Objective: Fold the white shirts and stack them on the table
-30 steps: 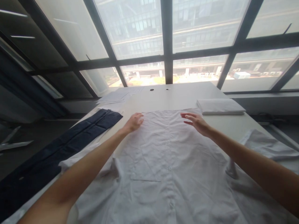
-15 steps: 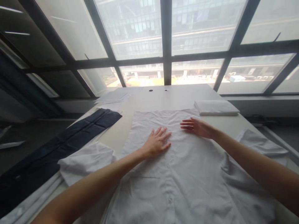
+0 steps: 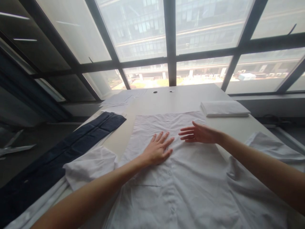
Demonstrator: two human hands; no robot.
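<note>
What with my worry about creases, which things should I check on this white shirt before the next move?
1. Left hand flat on the white shirt: ok, fingers spread.
2. Right hand holding nothing: ok, fingers extended.
3. Right hand touching the shirt: cannot tell from this angle.
4. Shirt free of wrinkles: not ok, folds show across it.
5. Whole shirt in view: not ok, its near end is cut off.
6. Dark garment clear of both hands: ok.

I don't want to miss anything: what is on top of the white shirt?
The left hand lies spread on the white shirt; the right hand is over it, contact unclear. The parts behind both hands are covered.
</note>
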